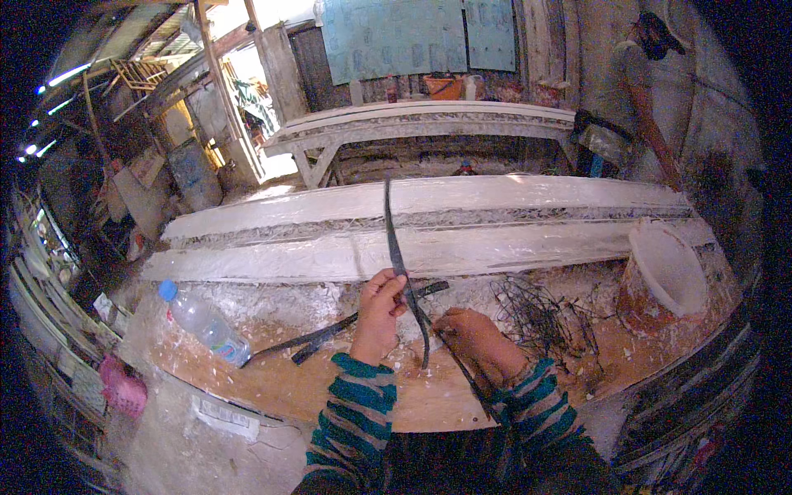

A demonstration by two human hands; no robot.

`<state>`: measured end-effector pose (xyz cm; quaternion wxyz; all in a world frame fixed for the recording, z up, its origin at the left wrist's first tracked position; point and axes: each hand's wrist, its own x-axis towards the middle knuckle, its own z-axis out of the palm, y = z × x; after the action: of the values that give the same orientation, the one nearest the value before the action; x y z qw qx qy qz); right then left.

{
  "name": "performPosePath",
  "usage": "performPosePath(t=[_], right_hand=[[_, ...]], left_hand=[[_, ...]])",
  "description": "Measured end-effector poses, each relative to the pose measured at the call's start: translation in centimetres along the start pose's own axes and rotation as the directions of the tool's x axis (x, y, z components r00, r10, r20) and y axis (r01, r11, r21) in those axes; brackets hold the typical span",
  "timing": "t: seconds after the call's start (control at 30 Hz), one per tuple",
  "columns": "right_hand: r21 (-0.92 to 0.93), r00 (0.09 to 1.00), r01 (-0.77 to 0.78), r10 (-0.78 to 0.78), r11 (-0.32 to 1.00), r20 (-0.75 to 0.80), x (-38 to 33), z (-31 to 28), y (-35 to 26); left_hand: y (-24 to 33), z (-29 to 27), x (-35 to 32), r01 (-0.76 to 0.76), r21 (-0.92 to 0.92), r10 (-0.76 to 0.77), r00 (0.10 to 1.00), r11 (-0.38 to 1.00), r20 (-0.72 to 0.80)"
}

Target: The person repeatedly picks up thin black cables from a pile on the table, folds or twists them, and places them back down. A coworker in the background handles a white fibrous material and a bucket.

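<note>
My left hand (381, 318) is closed in a pinch around a long black strip (392, 227), which looks flexible and stands up past the fingers. My right hand (481, 340) is also closed, its fingertips on a narrower black length that crosses the strip between the hands and trails down toward my right sleeve. Whether the two lengths are one split piece I cannot tell. Left of my hands, more dark strips (326, 334) lie on the dusty wooden bench (330, 400). To the right of my right hand spreads a tangle of thin black strands (544, 322).
Two long white boards (289, 252) span the bench's far side. A clear bottle (202, 322) with a blue cap lies at the left; a white-and-reddish bucket (664, 280) stands at the right. Behind are another long table (429, 128) and, at the right, a person (635, 95).
</note>
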<state>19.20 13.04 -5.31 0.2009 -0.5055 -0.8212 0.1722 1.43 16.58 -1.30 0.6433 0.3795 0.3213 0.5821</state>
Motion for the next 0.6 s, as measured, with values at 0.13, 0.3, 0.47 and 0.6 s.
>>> performPosePath(t=[0.13, 0.3, 0.47, 0.6], right_hand=[[0.046, 0.991, 0.129, -0.131, 0.991, 0.034, 0.0, 0.3, 0.1], [0.064, 0.999, -0.017, 0.018, 0.998, -0.029, -0.1, -0.6, -1.0], [0.441, 0.91, -0.156, 0.301, 0.884, -0.284, 0.3, -1.3, -1.4], [0.731, 0.925, -0.027, 0.295, 0.682, -0.241, 0.3, -1.5, -0.7]], left_hand=[[0.1, -1.1, 0.7, -0.002, -0.023, 0.002, 1.0, 1.0, 0.015], [-0.2, -0.9, 0.8, 0.033, -0.03, -0.034, 0.999, 0.999, -0.038], [-0.5, -0.1, 0.3, 0.018, 0.187, -0.029, 0.998, 0.982, 0.054], [-1.4, 0.8, -0.2, -0.021, 0.337, -0.032, 0.988, 0.941, 0.151]])
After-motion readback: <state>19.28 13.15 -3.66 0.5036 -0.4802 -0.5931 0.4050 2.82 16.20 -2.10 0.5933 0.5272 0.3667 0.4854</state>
